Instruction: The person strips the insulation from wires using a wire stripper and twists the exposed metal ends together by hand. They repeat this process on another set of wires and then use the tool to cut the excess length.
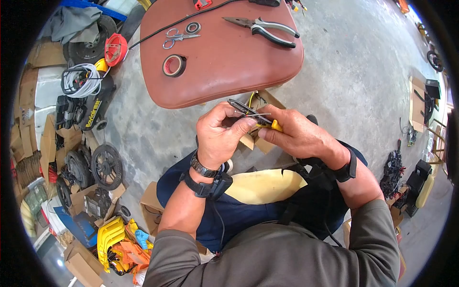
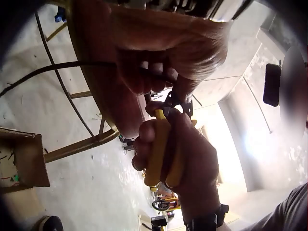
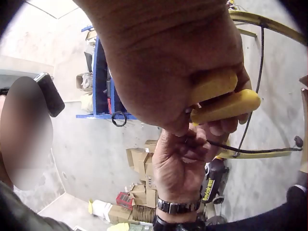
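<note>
My right hand [image 1: 306, 131] grips a pair of wire strippers [image 1: 276, 126] with yellow handles and a flat dark metal head. The yellow handles [image 3: 226, 107] stand slightly apart in the right wrist view. Close against the tool's head, my left hand [image 1: 217, 136] pinches a dark cable [image 2: 72, 64], which trails away from the fingers in the left wrist view. Thin wire ends [image 1: 259, 114] cross the tool's head between the two hands. Fingers hide exactly where the jaws meet the wire.
A red-brown padded seat [image 1: 220, 62] bears long-nose pliers [image 1: 263, 30], scissors [image 1: 179, 38], a large tape roll [image 1: 174, 65] and a small tape roll [image 1: 193, 28]. Beneath the hands stands an open cardboard box [image 1: 275, 99]. Wheels [image 1: 106, 165] and boxes crowd the left side.
</note>
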Motion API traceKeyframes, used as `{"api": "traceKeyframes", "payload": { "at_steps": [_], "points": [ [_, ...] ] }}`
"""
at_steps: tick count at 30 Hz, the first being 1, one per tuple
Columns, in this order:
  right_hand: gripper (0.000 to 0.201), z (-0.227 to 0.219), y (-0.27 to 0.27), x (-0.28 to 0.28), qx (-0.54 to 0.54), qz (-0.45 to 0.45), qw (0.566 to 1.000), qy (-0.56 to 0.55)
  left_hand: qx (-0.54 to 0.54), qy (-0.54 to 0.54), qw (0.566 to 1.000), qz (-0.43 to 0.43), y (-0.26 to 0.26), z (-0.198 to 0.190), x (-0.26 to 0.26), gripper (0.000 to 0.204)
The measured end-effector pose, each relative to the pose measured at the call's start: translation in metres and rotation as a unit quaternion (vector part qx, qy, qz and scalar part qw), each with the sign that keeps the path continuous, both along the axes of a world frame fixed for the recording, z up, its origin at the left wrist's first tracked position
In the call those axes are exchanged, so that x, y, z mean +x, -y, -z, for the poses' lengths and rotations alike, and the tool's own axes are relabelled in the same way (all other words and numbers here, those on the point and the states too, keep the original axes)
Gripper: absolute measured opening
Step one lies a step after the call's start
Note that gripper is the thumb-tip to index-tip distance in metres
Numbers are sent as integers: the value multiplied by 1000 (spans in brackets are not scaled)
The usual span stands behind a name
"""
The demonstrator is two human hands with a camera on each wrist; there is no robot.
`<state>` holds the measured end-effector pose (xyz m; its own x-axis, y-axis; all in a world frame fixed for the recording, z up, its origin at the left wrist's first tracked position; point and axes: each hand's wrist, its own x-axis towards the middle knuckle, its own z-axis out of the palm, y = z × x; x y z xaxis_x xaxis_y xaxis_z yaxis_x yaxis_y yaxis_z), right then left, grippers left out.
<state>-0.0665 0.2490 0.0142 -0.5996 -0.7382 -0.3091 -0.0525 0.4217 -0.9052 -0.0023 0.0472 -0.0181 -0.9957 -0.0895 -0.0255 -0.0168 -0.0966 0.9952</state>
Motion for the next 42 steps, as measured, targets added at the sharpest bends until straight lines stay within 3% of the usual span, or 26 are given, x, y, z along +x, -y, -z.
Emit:
{"api": "traceKeyframes", "payload": {
  "at_steps": [7, 10, 28, 42],
  "points": [
    [39, -1, 0, 0, -11, 5, 1000, 17, -85, 13, 996, -6, -2, -7, 1, 16],
    [38, -3, 0, -2, 14, -5, 999, 29, -50, -13, 998, -18, -5, -3, 0, 17],
    [31, -2, 4, 2, -6, 13, 1000, 24, -143, -43, 988, -46, -6, -4, 2, 22],
    [46, 6, 4, 7, -49, 37, 998, 21, -155, -72, 983, -61, -4, 6, 3, 27]
  ]
}}
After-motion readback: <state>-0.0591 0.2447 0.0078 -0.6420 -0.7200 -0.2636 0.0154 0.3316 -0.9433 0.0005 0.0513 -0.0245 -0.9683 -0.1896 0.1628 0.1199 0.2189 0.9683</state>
